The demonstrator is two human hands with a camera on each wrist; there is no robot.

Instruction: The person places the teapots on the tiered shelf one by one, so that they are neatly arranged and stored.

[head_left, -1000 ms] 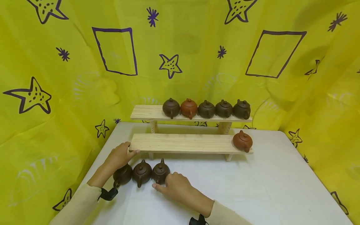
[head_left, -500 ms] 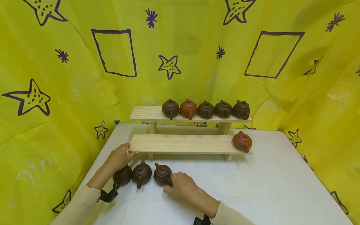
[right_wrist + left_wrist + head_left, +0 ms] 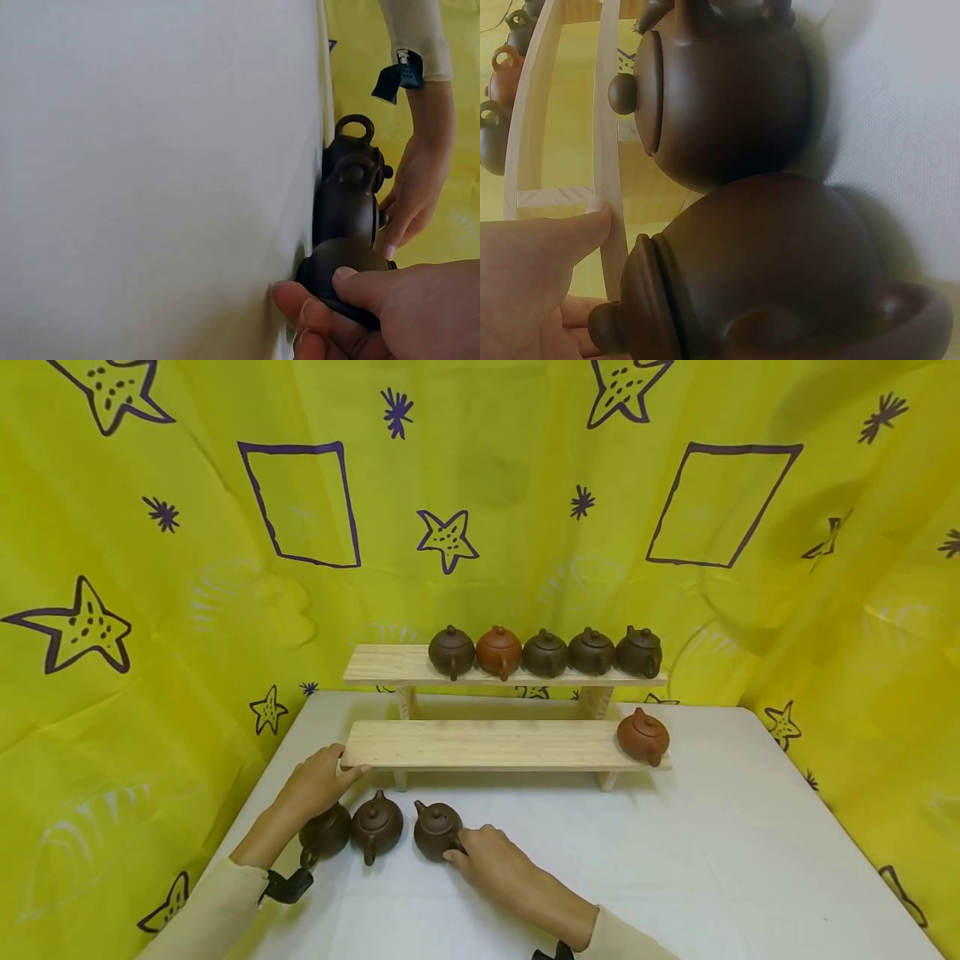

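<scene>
My right hand (image 3: 495, 864) pinches the handle of a dark brown teapot (image 3: 437, 832) standing on the white table, its spout pointing up and left in the head view. In the right wrist view the thumb (image 3: 364, 289) lies against the teapot's side, and the handle is mostly hidden by the fingers. Left of it stand a second dark teapot (image 3: 377, 828) and a third (image 3: 326, 833), partly covered by my left arm. My left hand (image 3: 318, 781) grips the left end of the lower wooden shelf (image 3: 480, 745), thumb on its front edge (image 3: 604, 225).
On the upper wooden shelf (image 3: 386, 664) several dark teapots (image 3: 545, 655) and one reddish teapot (image 3: 498, 653) stand in a row. Another reddish teapot (image 3: 642, 737) sits at the lower shelf's right end. A yellow patterned curtain (image 3: 480, 468) surrounds the white table (image 3: 720, 843).
My right hand has turned its teapot so the spout swings left, and shifted it slightly right, away from the neighbouring teapot. My left hand stays at the shelf end. The head view tilts slightly.
</scene>
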